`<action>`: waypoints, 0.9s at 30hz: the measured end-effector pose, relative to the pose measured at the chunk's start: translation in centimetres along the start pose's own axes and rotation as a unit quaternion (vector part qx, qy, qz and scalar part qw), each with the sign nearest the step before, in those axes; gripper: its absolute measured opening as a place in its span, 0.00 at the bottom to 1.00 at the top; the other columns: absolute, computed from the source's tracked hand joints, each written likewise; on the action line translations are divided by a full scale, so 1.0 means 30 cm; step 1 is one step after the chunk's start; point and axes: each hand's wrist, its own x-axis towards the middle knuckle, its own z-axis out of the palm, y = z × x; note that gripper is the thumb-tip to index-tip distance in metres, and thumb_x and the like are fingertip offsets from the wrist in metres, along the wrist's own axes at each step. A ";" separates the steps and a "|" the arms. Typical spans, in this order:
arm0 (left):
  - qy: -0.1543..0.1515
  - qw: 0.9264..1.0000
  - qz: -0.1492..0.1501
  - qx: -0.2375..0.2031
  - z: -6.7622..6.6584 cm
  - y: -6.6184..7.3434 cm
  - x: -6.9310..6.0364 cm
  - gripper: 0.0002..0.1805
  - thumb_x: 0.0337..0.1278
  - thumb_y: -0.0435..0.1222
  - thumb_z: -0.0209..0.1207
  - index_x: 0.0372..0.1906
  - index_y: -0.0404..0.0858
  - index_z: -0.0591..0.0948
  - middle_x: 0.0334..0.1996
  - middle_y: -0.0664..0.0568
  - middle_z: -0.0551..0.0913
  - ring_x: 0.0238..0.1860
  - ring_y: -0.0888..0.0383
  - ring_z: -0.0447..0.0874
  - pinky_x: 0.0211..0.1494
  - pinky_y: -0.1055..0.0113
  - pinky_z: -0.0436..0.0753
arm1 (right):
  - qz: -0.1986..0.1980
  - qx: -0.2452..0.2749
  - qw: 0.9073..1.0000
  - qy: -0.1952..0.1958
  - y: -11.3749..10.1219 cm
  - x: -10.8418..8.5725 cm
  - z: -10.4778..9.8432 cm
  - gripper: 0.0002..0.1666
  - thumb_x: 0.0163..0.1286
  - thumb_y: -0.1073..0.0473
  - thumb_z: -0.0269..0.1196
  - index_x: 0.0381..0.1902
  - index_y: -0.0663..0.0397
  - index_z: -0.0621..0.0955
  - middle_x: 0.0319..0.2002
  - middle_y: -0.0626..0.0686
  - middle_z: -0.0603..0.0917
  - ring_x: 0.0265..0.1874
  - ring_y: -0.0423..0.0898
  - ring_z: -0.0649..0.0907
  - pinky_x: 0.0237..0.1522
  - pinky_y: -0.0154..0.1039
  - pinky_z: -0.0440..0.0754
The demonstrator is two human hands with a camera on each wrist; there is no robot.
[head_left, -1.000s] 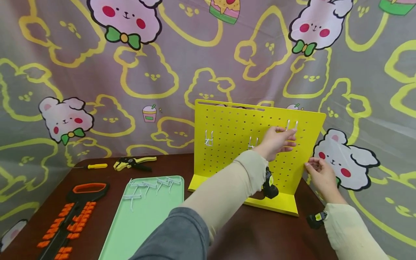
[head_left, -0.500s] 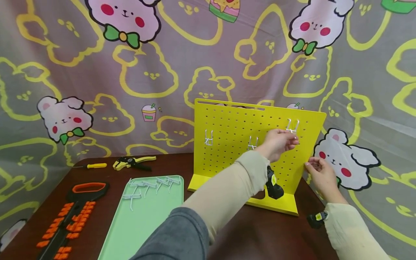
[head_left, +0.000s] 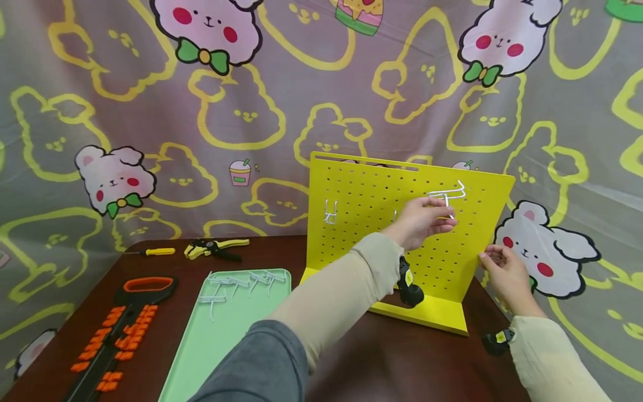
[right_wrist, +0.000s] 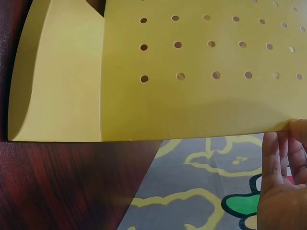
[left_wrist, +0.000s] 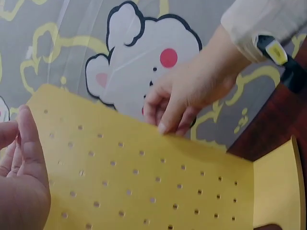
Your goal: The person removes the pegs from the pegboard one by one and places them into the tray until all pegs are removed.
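A yellow pegboard (head_left: 361,192) stands upright on the table. At its upper right, my left hand (head_left: 422,220) pinches a white double-prong hook (head_left: 448,194), whose prongs lie sideways against the board. In the left wrist view the left hand (left_wrist: 24,177) shows at the edge, its hook out of sight. My right hand (head_left: 509,276) holds the board's right edge between thumb and fingers; the right wrist view shows this hand (right_wrist: 288,191) at that edge. Another white hook (head_left: 330,213) hangs at the board's left. A middle hook (head_left: 394,215) is mostly hidden behind the left hand.
A green tray (head_left: 226,335) holds several white hooks (head_left: 233,282) at its far end. Left of it lies a black rack with orange pieces (head_left: 118,335). Yellow-handled pliers (head_left: 216,248) and a screwdriver (head_left: 159,252) lie at the back. A patterned curtain (head_left: 281,67) hangs behind.
The hook in my left hand has turned from prongs upward to lying sideways. The left hand has dropped slightly off the middle hook's side. The right hand stays on the board's edge.
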 end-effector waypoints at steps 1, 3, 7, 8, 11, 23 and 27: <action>-0.002 1.000 0.001 -0.001 -0.010 0.003 -0.001 0.08 0.68 0.23 0.61 0.34 0.36 0.79 0.29 0.43 0.85 0.27 0.56 0.84 0.45 0.60 0.90 | -0.001 0.000 1.000 0.000 0.001 0.001 -0.001 0.23 0.83 0.53 0.54 0.62 0.69 0.71 0.52 0.66 0.79 0.32 0.29 0.77 0.34 0.19 0.78; 0.001 1.000 0.005 -0.004 -0.028 0.007 -0.003 0.09 0.68 0.21 0.60 0.33 0.35 0.79 0.28 0.42 0.85 0.26 0.56 0.84 0.43 0.61 0.90 | -0.001 0.000 1.000 0.000 0.003 0.004 -0.001 0.23 0.83 0.53 0.55 0.61 0.68 0.71 0.52 0.65 0.79 0.31 0.29 0.77 0.33 0.19 0.79; 0.016 1.000 0.014 0.011 -0.059 0.013 -0.011 0.07 0.66 0.20 0.61 0.34 0.32 0.80 0.27 0.43 0.85 0.27 0.55 0.85 0.42 0.61 0.90 | 0.002 0.000 1.000 -0.003 0.002 0.008 -0.002 0.23 0.83 0.53 0.55 0.61 0.68 0.71 0.51 0.64 0.79 0.31 0.28 0.77 0.33 0.20 0.79; 0.017 1.000 0.017 0.019 -0.067 0.016 -0.016 0.06 0.66 0.21 0.62 0.34 0.31 0.81 0.27 0.43 0.85 0.27 0.55 0.85 0.41 0.62 0.90 | 0.003 0.000 1.000 -0.004 0.002 0.009 -0.002 0.24 0.83 0.53 0.55 0.61 0.68 0.71 0.51 0.64 0.79 0.31 0.28 0.77 0.33 0.20 0.80; -0.002 0.999 0.029 0.042 -0.097 0.029 -0.036 0.02 0.68 0.22 0.61 0.38 0.28 0.82 0.34 0.36 0.86 0.28 0.55 0.85 0.39 0.63 0.90 | 0.007 0.002 1.000 -0.007 -0.003 0.008 -0.004 0.24 0.83 0.52 0.55 0.61 0.68 0.71 0.51 0.64 0.79 0.31 0.28 0.77 0.33 0.20 0.79; -0.025 0.991 0.046 0.121 -0.337 0.059 -0.135 0.15 0.73 0.24 0.58 0.58 0.19 0.76 0.55 0.25 0.79 0.33 0.57 0.86 0.43 0.65 0.89 | -0.001 -0.005 1.000 -0.017 -0.007 0.012 -0.004 0.27 0.82 0.49 0.55 0.62 0.68 0.71 0.50 0.63 0.79 0.31 0.29 0.77 0.32 0.19 0.78; -0.009 0.989 0.047 0.138 -0.414 0.044 -0.184 0.15 0.73 0.25 0.58 0.57 0.19 0.77 0.50 0.30 0.81 0.34 0.57 0.86 0.43 0.64 0.89 | -0.001 -0.011 1.000 -0.013 0.011 0.002 -0.017 0.26 0.82 0.50 0.55 0.61 0.69 0.71 0.47 0.61 0.80 0.30 0.29 0.77 0.31 0.21 0.79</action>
